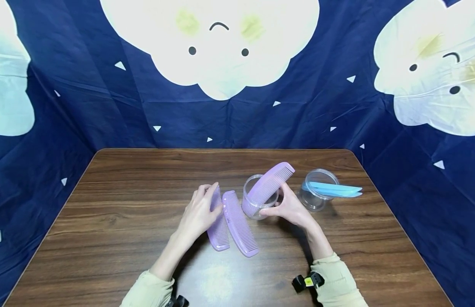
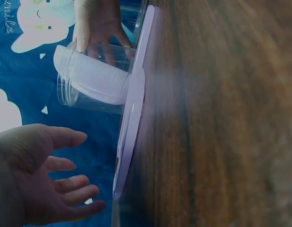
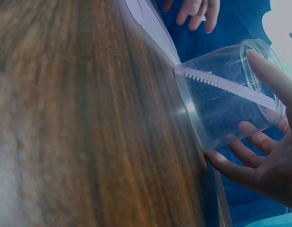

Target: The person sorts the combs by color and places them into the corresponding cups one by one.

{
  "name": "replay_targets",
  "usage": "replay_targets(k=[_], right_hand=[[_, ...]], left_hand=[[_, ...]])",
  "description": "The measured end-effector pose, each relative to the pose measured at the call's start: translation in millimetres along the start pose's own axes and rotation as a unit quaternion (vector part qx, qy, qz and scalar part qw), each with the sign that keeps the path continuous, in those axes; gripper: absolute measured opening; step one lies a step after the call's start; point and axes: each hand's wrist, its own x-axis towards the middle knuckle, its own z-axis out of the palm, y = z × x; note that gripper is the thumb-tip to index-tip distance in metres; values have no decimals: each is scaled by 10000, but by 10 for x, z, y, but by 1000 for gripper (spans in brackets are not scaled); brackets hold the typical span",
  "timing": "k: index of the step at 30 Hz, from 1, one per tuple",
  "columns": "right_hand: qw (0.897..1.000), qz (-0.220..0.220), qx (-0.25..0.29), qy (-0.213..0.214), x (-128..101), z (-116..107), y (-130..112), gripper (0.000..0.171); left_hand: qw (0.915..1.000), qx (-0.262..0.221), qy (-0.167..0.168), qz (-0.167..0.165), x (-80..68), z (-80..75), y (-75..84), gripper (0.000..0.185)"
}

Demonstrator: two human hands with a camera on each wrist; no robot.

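Note:
My left hand (image 1: 200, 209) hovers over the left purple comb (image 1: 219, 234), fingers loosely bent; in the left wrist view this hand (image 2: 41, 179) is apart from the combs with nothing in its fingers. Beside that comb lies a second purple comb (image 1: 239, 224), flat on the table. A clear plastic jar (image 1: 256, 215) stands upright to their right, a third purple comb (image 1: 272, 181) leaning in it and sticking out over the rim. My right hand (image 1: 292, 209) holds this jar by its right side, the thumb (image 3: 269, 73) near the rim and the fingers around the wall.
Another clear jar (image 1: 312, 202) stands to the right of my right hand. Light-blue flat pieces (image 1: 335, 189) rest in it and jut out to the right. Behind the brown wooden table (image 1: 126, 192) hangs a dark blue cloth (image 1: 107, 111) with clouds.

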Motion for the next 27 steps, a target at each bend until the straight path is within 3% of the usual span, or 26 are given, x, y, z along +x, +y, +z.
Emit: replay_targets(k=[7,13,19,27], right_hand=[[10000,-47,59,-12,1,1,14,80],[9999,-60,69,-46,-2,-5,13,80],[9999,-74,92,-70,1,-11,8,80],[9999,-5,77,-65,-1,-3,-1,82]], left_hand=[[9966,225,-565,-551,-28,52,31,78],[9904,678,-871,-827,-40,94,101,85],[9851,971,-1010,-999,-33,127,186,87],[9823,1227,-930,-1071,-8,196,227,89]])
